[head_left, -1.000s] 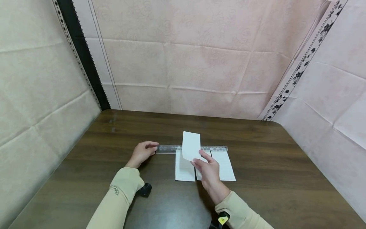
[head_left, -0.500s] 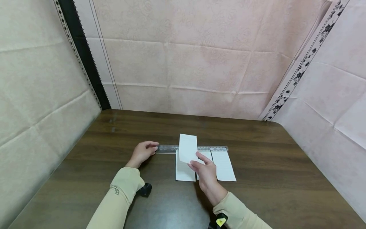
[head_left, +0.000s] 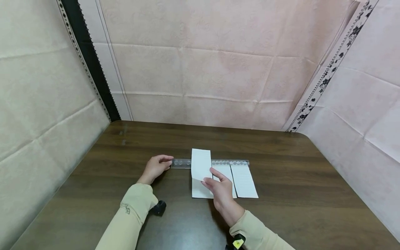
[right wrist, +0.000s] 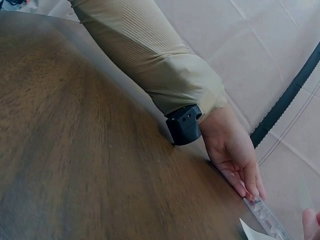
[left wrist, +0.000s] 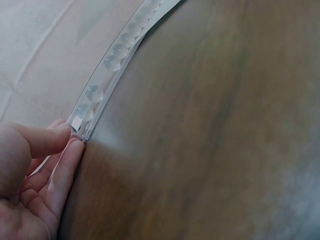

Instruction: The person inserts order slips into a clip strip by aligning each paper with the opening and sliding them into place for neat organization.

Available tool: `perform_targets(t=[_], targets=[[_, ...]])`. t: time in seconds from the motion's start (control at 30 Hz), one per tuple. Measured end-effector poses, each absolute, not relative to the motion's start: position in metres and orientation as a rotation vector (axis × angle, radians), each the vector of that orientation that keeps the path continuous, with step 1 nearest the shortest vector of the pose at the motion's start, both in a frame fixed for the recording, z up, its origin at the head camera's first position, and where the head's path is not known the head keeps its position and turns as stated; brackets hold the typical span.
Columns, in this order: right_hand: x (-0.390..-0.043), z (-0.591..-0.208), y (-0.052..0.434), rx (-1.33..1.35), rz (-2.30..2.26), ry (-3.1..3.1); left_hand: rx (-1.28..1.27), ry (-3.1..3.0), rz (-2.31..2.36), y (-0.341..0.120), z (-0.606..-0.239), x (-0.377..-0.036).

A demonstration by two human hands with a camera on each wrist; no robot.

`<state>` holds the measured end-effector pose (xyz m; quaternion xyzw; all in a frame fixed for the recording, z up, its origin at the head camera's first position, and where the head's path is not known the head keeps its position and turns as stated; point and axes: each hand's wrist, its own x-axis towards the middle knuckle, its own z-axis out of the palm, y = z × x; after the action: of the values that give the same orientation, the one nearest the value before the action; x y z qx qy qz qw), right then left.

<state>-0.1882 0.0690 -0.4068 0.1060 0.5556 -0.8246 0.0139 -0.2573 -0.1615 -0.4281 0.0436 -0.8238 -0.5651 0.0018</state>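
Observation:
My left hand [head_left: 154, 169] pinches the left end of a clear plastic strip [head_left: 182, 163] between thumb and fingers. Round clear bumps run along this strip, plain in the left wrist view. Three white cards lie side by side with their top edges at the strip: the left card [head_left: 201, 191], the middle card [head_left: 223, 171] and the right card [head_left: 245, 181]. Between thumb and fingers my right hand [head_left: 224, 196] holds another white card [head_left: 201, 164] by its lower right corner. It overlaps the left card and hides part of the strip in the head view.
All of this is on a brown wood-grain table [head_left: 297, 187]. Pale fabric [head_left: 218, 76] hangs behind it and along both sides. A black camera [head_left: 158, 208] sits at the left wrist, and another black device [head_left: 239, 240] with a yellow mark at the right.
My right hand has moved left and slightly towards me, carrying its card from over the left and middle cards to over the left one. My left hand and the strip stay put.

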Motion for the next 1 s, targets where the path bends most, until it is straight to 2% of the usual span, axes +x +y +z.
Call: perform_targets(t=[1.0], targets=[[-0.176,-0.409,0.048,0.279,-2.552,1.689,0.130,-2.566,-1.805,-0.161,-0.428,-0.258]])
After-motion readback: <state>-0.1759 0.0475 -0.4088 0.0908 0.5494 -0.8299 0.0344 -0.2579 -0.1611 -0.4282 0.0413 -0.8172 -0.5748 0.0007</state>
